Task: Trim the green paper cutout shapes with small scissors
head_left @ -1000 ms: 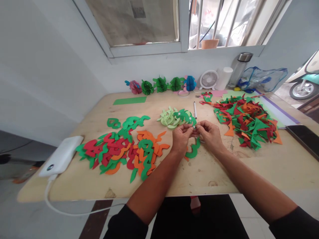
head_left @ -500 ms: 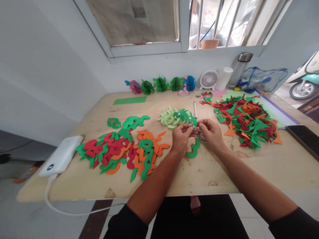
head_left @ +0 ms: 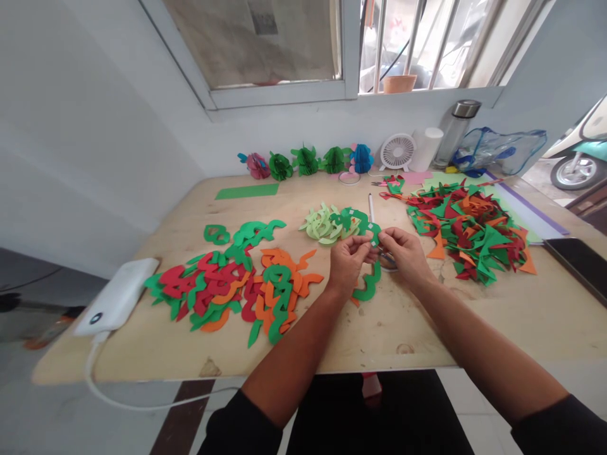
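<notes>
A wavy green paper strip with small white squares on it reaches down to my fingers. My left hand pinches its lower end between thumb and fingers. Close beside it on the right, my right hand has its thumb and fingertips pressed together at the strip's edge. Pale green cutouts lie behind my left hand. Under and between the hands is another green cutout, with a bit of orange at its edge. Scissors, partly covered, show by my right fingertips.
Red, green and orange cutouts are heaped on the left. Paper scraps form a pile on the right beside a phone. A white power bank sits at the left edge. Honeycomb paper figures and a fan stand behind.
The green strip has shifted and more of its lower end shows above my fingers. Both hands have moved slightly, with the fingertips a little farther apart.
</notes>
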The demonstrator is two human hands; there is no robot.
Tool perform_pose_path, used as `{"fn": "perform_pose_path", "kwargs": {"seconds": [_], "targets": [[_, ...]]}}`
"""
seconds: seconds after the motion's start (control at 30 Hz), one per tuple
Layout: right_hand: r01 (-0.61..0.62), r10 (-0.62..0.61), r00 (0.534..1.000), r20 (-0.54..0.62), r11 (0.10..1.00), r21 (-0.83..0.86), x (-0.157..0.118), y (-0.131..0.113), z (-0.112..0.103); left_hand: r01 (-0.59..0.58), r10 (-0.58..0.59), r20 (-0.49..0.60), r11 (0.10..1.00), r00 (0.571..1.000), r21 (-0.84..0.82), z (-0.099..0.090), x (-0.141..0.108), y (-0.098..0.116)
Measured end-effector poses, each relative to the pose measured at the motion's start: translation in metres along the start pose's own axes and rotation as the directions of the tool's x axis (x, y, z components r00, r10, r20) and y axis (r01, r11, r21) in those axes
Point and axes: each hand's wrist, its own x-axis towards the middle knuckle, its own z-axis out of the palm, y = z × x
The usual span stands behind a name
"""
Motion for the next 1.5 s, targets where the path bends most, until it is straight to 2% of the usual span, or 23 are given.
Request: {"fn": "perform_pose_path", "kwargs": {"seconds": [0.1,0.47,0.67,0.9,1.2,1.37,1.5], "targets": [[0.03,-0.03,1.0,0.0,1.0,0.004,0.0001,0.0007,-0.0002,0.018,-0.018,0.006,1.0,1.0,0.006,0.0006,-0.0008,0.0014],[-0.011,0.012,0.999,0.032,1.0,-0.008,-0.0023,-0.0024,0.0011,-0.005,0.002,0.06,0.999,0.998,0.054,-0.001,-0.0005,-0.0011],[0.048,-0.046,0.998,0.043,0.998,-0.046,-0.0013,-0.002,0.0004,0.003,-0.007,0.054,0.998,0.999,0.065,-0.0008,-0.001,0.0002],[-0.004,0.005,0.999,0.035,1.0,-0.028,-0.0008,-0.0004,0.0003,0.005,-0.008,0.028,0.996,1.0,0.087,-0.0018,0.0003,0.0007],[0.02,-0.017,0.999,0.052,0.997,-0.069,-0.0006,0.0006,-0.0004,0.001,-0.004,0.029,0.996,1.0,0.093,-0.0028,0.0008,0.0009],[0.129,-0.126,0.992,0.028,0.97,-0.207,0.0005,0.0028,-0.0024,0.014,-0.015,0.001,0.997,1.0,0.074,-0.0028,0.0013,0.0006],[0.275,-0.29,0.957,0.027,0.866,-0.417,0.0012,0.0068,-0.0049,-0.057,0.065,-0.102,0.996,0.993,0.075,-0.0037,0.0019,0.0023]]}}
